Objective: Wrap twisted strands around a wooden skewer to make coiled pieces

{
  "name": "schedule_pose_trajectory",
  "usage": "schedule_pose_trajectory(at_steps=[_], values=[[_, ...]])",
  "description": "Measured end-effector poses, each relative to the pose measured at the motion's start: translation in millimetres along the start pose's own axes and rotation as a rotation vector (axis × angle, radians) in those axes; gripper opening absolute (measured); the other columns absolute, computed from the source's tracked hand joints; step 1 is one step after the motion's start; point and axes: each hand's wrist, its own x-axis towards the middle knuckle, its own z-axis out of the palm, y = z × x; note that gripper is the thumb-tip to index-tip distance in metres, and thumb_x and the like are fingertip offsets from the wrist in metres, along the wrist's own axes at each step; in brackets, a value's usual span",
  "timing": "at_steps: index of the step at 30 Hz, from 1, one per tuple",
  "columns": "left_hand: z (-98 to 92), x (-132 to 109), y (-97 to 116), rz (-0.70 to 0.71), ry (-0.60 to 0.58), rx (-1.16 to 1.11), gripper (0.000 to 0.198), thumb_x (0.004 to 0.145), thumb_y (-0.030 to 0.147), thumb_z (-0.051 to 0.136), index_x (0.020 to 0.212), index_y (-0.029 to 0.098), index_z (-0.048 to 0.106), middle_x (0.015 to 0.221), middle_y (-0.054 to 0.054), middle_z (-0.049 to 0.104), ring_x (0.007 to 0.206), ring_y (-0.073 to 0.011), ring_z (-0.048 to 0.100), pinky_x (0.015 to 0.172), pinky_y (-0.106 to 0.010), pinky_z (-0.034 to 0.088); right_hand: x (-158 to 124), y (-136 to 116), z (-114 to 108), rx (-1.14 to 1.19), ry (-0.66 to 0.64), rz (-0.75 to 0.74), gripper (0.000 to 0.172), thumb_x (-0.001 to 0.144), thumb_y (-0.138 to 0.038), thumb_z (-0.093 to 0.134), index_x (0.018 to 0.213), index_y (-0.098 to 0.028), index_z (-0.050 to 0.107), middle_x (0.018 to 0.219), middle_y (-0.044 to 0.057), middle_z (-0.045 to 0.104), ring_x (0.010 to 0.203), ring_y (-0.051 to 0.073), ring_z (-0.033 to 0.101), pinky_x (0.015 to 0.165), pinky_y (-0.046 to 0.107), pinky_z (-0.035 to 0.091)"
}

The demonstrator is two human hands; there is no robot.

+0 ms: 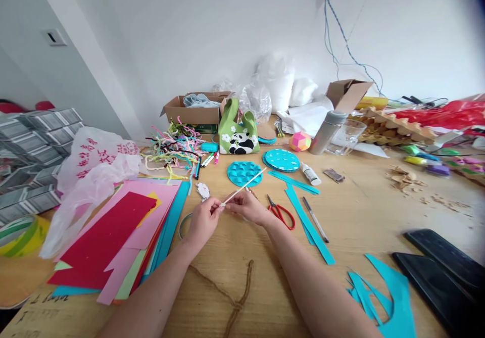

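Observation:
A thin cream-coloured stick (248, 182) slants up and to the right from between my fingers. Its lower end is pinched by my left hand (203, 220), fingers closed. My right hand (247, 207) is closed on the same stick, close beside the left fingertips. Just beyond the stick lies a blue round piece with raised curved flaps (238, 173). Red-handled scissors (282, 213) rest right of my right hand, and a small white tag-like piece (203, 191) is above my left hand. A roll of tape (185, 226) is partly hidden behind my left hand.
Coloured paper sheets (109, 227) are stacked at left. Fuzzy pipe cleaners (178, 146), a green panda bag (238, 136), blue discs (282, 160) and a glue bottle (310, 174) stand farther back. Brown twine (238, 305), blue strips (308, 224), a pen (315, 219) and phones (435, 277) lie nearer.

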Motion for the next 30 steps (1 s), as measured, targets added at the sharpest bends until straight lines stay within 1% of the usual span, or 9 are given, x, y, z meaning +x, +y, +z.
schedule_pose_trajectory(at_steps=[3, 6, 11, 14, 18, 21, 24, 27, 30], values=[[0.4, -2, 2, 0.020, 0.007, 0.055, 0.007, 0.083, 0.019, 0.053, 0.082, 0.018, 0.060, 0.079, -0.006, 0.070, 0.073, -0.0171, 0.064, 0.065, -0.025, 0.044, -1, -1, -2, -0.080, -0.004, -0.006, 0.029, 0.081, -0.038, 0.060, 0.089, -0.012, 0.069, 0.056, -0.004, 0.047, 0.051, 0.009, 0.036, 0.047, 0.022, 0.026], [0.5, -2, 5, 0.032, 0.011, 0.099, 0.009, 0.084, 0.018, 0.052, 0.083, 0.018, 0.061, 0.078, -0.006, 0.069, 0.072, -0.0172, 0.064, 0.064, -0.025, 0.044, -1, -6, -3, -0.161, 0.007, -0.025, 0.028, 0.082, -0.036, 0.057, 0.086, -0.011, 0.069, 0.058, -0.003, 0.047, 0.053, 0.009, 0.036, 0.048, 0.022, 0.027], [-1.0, -2, 9, 0.005, -0.007, 0.044, 0.014, 0.085, 0.024, 0.050, 0.083, 0.018, 0.063, 0.077, -0.005, 0.068, 0.068, -0.0158, 0.060, 0.061, -0.024, 0.041, 0, -12, -1, -0.201, 0.047, -0.035, 0.023, 0.083, -0.032, 0.056, 0.080, -0.012, 0.067, 0.058, -0.004, 0.044, 0.055, 0.009, 0.035, 0.049, 0.022, 0.027], [-0.8, 0, 7, -0.055, -0.045, -0.058, 0.020, 0.084, 0.030, 0.050, 0.082, 0.017, 0.064, 0.065, -0.001, 0.061, 0.059, -0.0138, 0.053, 0.055, -0.023, 0.037, 0, -11, -1, -0.161, 0.045, -0.043, 0.025, 0.083, -0.034, 0.057, 0.082, -0.012, 0.068, 0.059, -0.003, 0.045, 0.055, 0.009, 0.035, 0.050, 0.022, 0.027], [2.0, 4, 1, -0.178, -0.108, -0.336, 0.027, 0.080, 0.040, 0.053, 0.077, 0.016, 0.064, 0.055, 0.004, 0.047, 0.050, -0.0100, 0.041, 0.048, -0.022, 0.030, -1, -9, -1, -0.085, 0.037, -0.052, 0.031, 0.082, -0.042, 0.060, 0.085, -0.012, 0.069, 0.063, -0.002, 0.050, 0.056, 0.010, 0.035, 0.051, 0.022, 0.029], [1.8, 6, -1, -0.295, -0.165, -0.565, 0.027, 0.072, 0.041, 0.061, 0.072, 0.014, 0.062, 0.053, 0.006, 0.043, 0.047, -0.0069, 0.035, 0.046, -0.021, 0.024, -1, -9, -1, -0.029, 0.034, -0.043, 0.034, 0.080, -0.045, 0.062, 0.085, -0.012, 0.068, 0.064, -0.002, 0.051, 0.055, 0.009, 0.034, 0.052, 0.023, 0.029], [-1.5, 7, 1, -0.404, -0.259, -0.732, 0.028, 0.065, 0.039, 0.067, 0.071, 0.013, 0.060, 0.053, 0.007, 0.042, 0.044, -0.0044, 0.032, 0.044, -0.020, 0.021, -2, -10, -2, 0.013, 0.001, -0.040, 0.036, 0.079, -0.047, 0.062, 0.083, -0.011, 0.067, 0.064, -0.001, 0.051, 0.055, 0.009, 0.035, 0.051, 0.023, 0.030], [-3.6, 7, 3, -0.455, -0.302, -0.782, 0.030, 0.064, 0.040, 0.069, 0.069, 0.013, 0.057, 0.053, 0.006, 0.045, 0.044, -0.0040, 0.034, 0.043, -0.019, 0.022, -2, -10, -2, -0.002, -0.005, -0.037, 0.037, 0.080, -0.048, 0.061, 0.082, -0.011, 0.066, 0.064, -0.001, 0.052, 0.055, 0.009, 0.037, 0.052, 0.023, 0.031], [-1.8, 5, 3, -0.371, -0.235, -0.650, 0.031, 0.068, 0.043, 0.067, 0.072, 0.014, 0.057, 0.056, 0.004, 0.051, 0.045, -0.0062, 0.042, 0.045, -0.020, 0.029, -1, -8, -1, -0.033, 0.038, -0.018, 0.036, 0.080, -0.047, 0.062, 0.082, -0.011, 0.066, 0.062, -0.001, 0.052, 0.054, 0.009, 0.039, 0.051, 0.023, 0.032]])
